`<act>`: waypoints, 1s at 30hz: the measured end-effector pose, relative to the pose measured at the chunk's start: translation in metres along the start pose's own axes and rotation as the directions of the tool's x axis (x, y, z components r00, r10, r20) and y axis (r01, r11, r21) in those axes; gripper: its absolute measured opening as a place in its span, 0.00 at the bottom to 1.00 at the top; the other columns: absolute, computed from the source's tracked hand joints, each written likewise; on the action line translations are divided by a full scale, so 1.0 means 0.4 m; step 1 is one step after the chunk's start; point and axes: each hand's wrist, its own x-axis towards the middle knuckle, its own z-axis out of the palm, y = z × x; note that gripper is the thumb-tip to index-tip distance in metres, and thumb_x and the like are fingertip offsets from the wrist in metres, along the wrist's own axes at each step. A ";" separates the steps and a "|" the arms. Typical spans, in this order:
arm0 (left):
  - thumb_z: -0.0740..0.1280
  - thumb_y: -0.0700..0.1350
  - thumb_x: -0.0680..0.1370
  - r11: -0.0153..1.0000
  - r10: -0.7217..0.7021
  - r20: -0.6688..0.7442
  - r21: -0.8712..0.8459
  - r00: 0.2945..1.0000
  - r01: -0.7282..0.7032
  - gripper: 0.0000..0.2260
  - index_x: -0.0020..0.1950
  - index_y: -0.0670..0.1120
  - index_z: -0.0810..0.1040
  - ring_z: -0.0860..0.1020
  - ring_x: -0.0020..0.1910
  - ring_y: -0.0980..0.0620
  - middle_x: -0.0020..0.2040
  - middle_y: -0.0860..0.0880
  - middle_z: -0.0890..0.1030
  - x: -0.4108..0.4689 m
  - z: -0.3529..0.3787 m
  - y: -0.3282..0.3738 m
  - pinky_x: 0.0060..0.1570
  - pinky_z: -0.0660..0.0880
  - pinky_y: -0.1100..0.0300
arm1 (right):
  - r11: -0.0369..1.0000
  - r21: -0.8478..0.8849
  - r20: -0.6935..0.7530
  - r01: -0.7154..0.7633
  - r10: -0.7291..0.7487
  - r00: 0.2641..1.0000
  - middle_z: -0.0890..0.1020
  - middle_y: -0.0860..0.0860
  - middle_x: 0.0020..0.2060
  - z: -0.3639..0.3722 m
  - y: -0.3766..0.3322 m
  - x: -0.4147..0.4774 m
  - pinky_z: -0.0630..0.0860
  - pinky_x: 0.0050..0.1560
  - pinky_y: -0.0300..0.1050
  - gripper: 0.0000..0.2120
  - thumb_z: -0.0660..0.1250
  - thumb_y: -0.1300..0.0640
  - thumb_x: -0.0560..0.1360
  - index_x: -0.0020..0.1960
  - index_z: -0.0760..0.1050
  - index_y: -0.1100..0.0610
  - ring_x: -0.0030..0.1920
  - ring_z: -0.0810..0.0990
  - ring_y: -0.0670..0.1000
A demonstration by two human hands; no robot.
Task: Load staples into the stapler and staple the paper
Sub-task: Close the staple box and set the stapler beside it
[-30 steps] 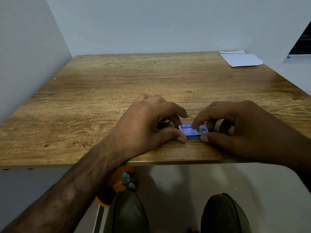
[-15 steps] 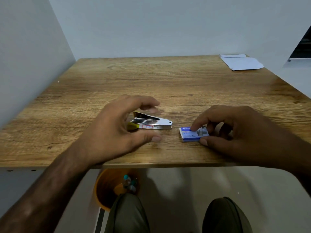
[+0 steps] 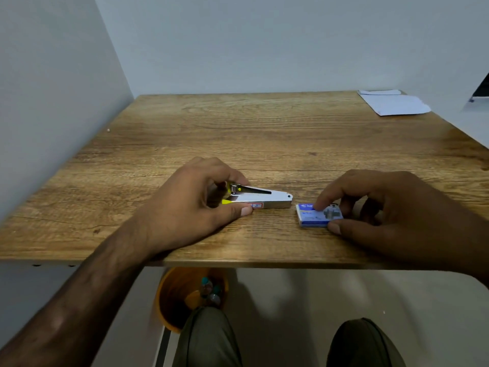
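A small silver stapler (image 3: 267,200) with yellow parts lies on its side near the front of the wooden table (image 3: 238,133), nose pointing right. My left hand (image 3: 193,207) grips its rear end between thumb and fingers. To its right lies a small blue box of staples (image 3: 316,217) flat on the table. My right hand (image 3: 391,210) holds this box, index finger on top and thumb at its near edge. White sheets of paper (image 3: 394,103) lie at the far right corner of the table.
Walls close off the table on the left and at the back. An orange bin (image 3: 182,298) with a few small items stands on the floor under the table's front edge, next to my knees. A dark object edge shows at the far right.
My left hand let go of the staple box, moved left and took hold of the stapler's rear, uncovering the stapler. My right hand stayed on the box.
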 end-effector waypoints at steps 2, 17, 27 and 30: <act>0.75 0.58 0.71 1.000 0.015 -0.001 0.001 1.000 -0.015 0.17 0.58 0.56 0.83 0.77 0.56 0.56 0.52 0.60 0.82 0.004 0.010 0.013 0.57 0.75 0.49 | 1.000 0.001 0.009 0.004 -0.004 1.000 0.83 0.39 0.42 -0.002 0.003 0.000 0.82 0.40 0.47 0.14 0.72 0.44 0.67 0.53 0.81 0.36 0.45 0.82 0.45; 0.77 0.60 0.68 0.999 0.022 -0.022 0.027 1.000 -0.021 0.23 0.61 0.57 0.81 0.74 0.53 0.59 0.51 0.61 0.82 0.020 0.045 0.053 0.53 0.71 0.59 | 0.987 0.112 -0.084 0.114 -0.105 0.991 0.85 0.37 0.44 -0.028 -0.046 0.075 0.82 0.40 0.42 0.11 0.74 0.50 0.67 0.50 0.85 0.43 0.45 0.84 0.44; 0.75 0.63 0.69 0.998 0.024 -0.023 -0.056 0.999 -0.026 0.28 0.67 0.61 0.74 0.76 0.57 0.61 0.55 0.62 0.79 0.018 0.045 0.060 0.56 0.76 0.56 | 0.997 0.023 -0.073 0.078 -0.077 0.994 0.82 0.35 0.50 0.019 -0.025 0.099 0.69 0.40 0.29 0.14 0.75 0.50 0.70 0.54 0.82 0.39 0.51 0.80 0.40; 0.74 0.56 0.74 0.991 0.131 -0.074 -0.028 0.989 -0.134 0.22 0.67 0.56 0.76 0.77 0.59 0.58 0.59 0.60 0.79 0.010 0.039 0.061 0.58 0.76 0.55 | 0.993 -0.001 -0.051 0.118 -0.118 0.992 0.79 0.34 0.58 0.006 -0.023 0.082 0.77 0.42 0.34 0.21 0.74 0.45 0.69 0.61 0.78 0.36 0.56 0.78 0.41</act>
